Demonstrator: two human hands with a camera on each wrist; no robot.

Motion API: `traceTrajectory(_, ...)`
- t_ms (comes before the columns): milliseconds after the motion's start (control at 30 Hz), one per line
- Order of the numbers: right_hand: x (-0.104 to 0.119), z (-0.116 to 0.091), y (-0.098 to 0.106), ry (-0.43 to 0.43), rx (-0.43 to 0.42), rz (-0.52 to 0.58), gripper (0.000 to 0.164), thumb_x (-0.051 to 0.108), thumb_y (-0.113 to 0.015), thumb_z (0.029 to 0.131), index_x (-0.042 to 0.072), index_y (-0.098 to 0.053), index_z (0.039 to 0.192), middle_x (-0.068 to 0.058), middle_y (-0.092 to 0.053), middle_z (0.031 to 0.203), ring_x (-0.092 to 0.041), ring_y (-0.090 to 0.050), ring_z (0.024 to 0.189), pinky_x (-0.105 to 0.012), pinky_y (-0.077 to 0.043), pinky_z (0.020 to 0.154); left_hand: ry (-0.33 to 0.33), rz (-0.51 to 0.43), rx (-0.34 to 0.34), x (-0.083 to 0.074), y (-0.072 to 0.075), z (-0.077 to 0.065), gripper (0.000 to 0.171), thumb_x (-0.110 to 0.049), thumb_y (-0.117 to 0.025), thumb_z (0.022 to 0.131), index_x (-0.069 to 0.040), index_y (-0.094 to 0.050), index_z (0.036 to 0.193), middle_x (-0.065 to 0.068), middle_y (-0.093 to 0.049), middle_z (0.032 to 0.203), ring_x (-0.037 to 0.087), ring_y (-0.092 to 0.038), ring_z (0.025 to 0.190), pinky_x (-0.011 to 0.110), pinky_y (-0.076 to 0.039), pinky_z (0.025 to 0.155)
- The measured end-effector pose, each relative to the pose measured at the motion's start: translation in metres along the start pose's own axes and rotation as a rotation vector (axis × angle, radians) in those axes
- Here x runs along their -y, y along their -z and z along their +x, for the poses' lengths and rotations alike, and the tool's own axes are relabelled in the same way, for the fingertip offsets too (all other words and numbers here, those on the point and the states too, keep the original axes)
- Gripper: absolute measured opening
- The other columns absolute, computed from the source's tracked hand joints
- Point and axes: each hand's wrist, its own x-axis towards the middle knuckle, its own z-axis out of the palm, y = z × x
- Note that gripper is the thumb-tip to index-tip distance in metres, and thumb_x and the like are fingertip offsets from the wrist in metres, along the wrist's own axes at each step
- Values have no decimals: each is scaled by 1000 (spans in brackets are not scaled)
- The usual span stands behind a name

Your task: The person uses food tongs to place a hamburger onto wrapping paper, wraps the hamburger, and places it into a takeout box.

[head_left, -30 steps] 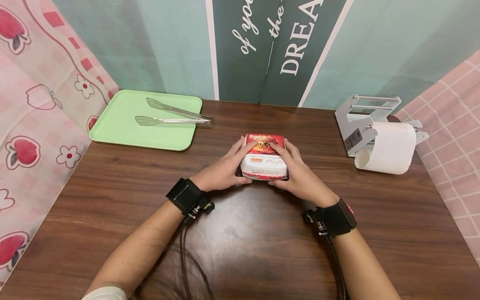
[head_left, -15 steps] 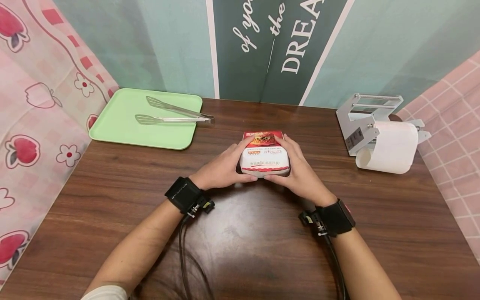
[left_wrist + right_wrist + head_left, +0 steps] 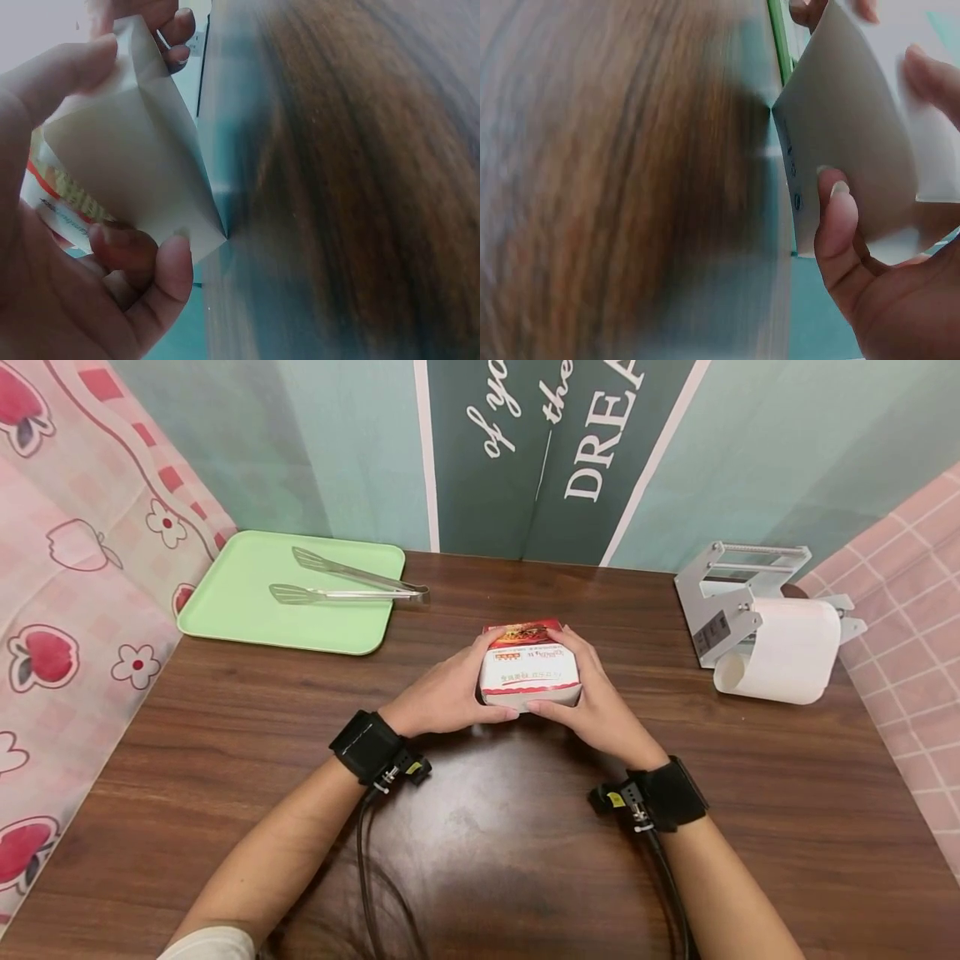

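Note:
A red and white burger box (image 3: 531,672), with a burger picture on its lid, is held between both hands at the middle of the table. My left hand (image 3: 452,691) grips its left side, thumb along the near face. On the right side, my right hand (image 3: 594,702) grips it the same way, the two thumbs almost meeting. Both wrist views show the plain underside of the box (image 3: 142,165), tilted, with its far lower edge right at the tabletop. Curled fingers (image 3: 838,221) of the right hand reach under the base.
A light green tray (image 3: 225,602) lies at the back left, with metal tongs (image 3: 337,595) on it, their joined end past its rim. At the right stands a grey metal holder (image 3: 708,610) with a white paper roll (image 3: 795,647). A patterned wall (image 3: 517,485) borders the back.
The burger box has tipped back in both hands, its near side rising so that more of the near face shows. Both thumbs have moved inward along the near face.

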Motion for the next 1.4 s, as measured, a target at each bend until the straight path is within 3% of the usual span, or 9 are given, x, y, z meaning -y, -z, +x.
traceTrajectory(367,5,2,-1,-11,-16,67,90,20,-82,86,29,-27,157,-2,-10,170,-24,-7,158,-63,-23,120,-6,31,-1,-3,0,0,108,-47,-80,83,-18,-12,161,12,-48,150,22,-54,129,42,-48,105)
traceTrajectory(633,2,2,0,-11,-11,95,91,18,-81,87,32,-26,158,-1,-9,170,-26,-8,158,-65,-23,120,17,40,5,-2,2,0,110,-51,-80,82,-22,-11,162,10,-43,156,21,-53,131,42,-48,105)
traceTrajectory(800,4,3,-3,3,-41,110,90,16,-83,85,29,-29,157,-2,-13,169,-25,-12,157,-60,-25,120,11,78,5,-4,4,0,105,-49,-78,84,-18,-14,161,12,-53,145,22,-58,121,42,-51,99)
traceTrajectory(1033,6,3,-3,17,-94,125,88,13,-86,80,26,-39,153,-4,-23,166,-23,-18,155,-54,-27,120,20,121,6,-5,4,0,104,-52,-77,83,-26,-14,163,11,-56,142,22,-59,118,43,-52,98)
traceTrajectory(1167,6,4,-2,9,-95,128,88,12,-87,79,24,-41,152,-4,-24,166,-23,-18,156,-53,-27,121,35,204,-23,-6,2,-1,107,-61,-76,80,-28,-16,162,9,-59,136,23,-63,111,46,-55,90)
traceTrajectory(1300,6,3,-1,-29,-84,135,88,15,-87,80,26,-39,153,-4,-25,165,-24,-25,152,-51,-28,120,46,240,-76,-7,-2,-2,114,-66,-80,72,-30,-18,161,10,-49,134,26,-65,88,44,-57,76)
traceTrajectory(1400,6,1,-1,-57,-69,164,90,17,-86,82,30,-35,155,-4,-32,161,-22,-38,140,-36,-36,113,33,179,-89,-7,-5,-2,115,-57,-85,72,-27,-18,160,17,-37,147,33,-68,85,44,-58,78)
